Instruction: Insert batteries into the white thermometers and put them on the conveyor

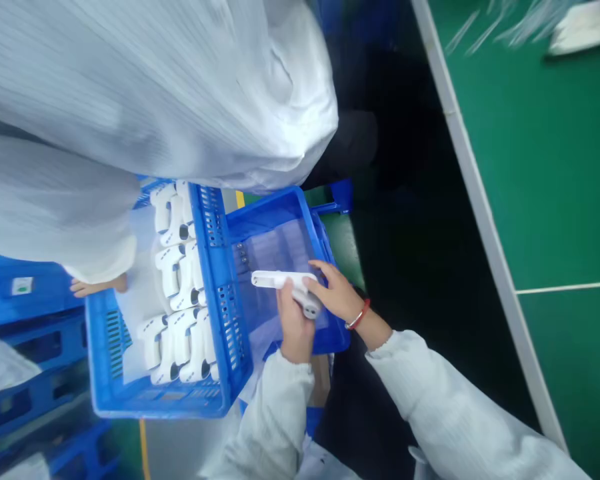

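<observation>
Both of my hands hold one white handheld device (285, 282) over a blue crate (325, 248) lined with clear plastic. My left hand (295, 327) grips it from below, fingers wrapped round its body. My right hand (337, 293), with a red bracelet at the wrist, closes on its round dark-lensed end from the right. Beside this crate on the left stands a second blue crate (215, 267) with several of the same white devices (177, 293) laid in rows on white sheets.
Another person in a white striped coat (145, 93) bends over the left crate, one hand (97, 287) at its edge. More blue crates (25, 320) are stacked at far left. A green work surface (555, 167) with a pale rim runs along the right.
</observation>
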Demonstrator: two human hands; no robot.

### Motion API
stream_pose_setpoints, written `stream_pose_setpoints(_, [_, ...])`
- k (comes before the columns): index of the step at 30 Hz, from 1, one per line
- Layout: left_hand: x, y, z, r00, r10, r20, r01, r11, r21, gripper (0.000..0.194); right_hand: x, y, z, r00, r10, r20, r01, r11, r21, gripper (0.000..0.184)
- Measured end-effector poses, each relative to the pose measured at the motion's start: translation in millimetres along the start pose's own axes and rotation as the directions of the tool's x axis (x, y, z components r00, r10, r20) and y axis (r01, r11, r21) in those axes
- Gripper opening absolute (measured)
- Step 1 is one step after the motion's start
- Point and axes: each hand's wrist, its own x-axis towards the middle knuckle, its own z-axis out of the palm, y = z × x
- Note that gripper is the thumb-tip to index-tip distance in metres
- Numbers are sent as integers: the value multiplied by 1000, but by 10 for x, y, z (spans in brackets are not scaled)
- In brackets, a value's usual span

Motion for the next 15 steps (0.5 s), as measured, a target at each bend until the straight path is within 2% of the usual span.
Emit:
stream_pose_setpoints(2, [-396,128,82,994,-11,109,4,998,61,27,-109,-258,-182,981,85,175,-104,990,99,46])
stream_pose_setpoints(4, [-704,272,172,976,-21,218,-3,994,109,34,-304,-490,-396,970,112,214,-152,972,181,49])
stream_pose_setpoints(6, [-944,411,290,933,-63,355,12,990,142,43,-557,-662,-636,987,107,119,-133,961,241,46])
stream_pose_setpoints(8, [-1152,510,455,864,-113,491,18,981,193,56,-833,-743,-896,991,120,-66,-99,961,257,38])
stream_pose_setpoints(9, [-1253,531,557,829,-129,544,10,976,216,64,-970,-743,-1032,973,146,-177,-96,960,264,35])
stream_pose_setpoints(11, [-1454,487,799,765,-144,628,-27,967,254,76,-1238,-662,-1320,888,225,-402,-92,941,324,35])
stream_pose_setpoints(12, [-1554,416,935,732,-151,664,-51,960,275,78,-1368,-587,-1470,818,271,-507,-74,924,375,36])
stream_pose_setpoints(15, [-1845,6,1368,587,-241,773,-155,904,399,72,-1746,-278,-1932,544,352,-761,17,903,430,40])
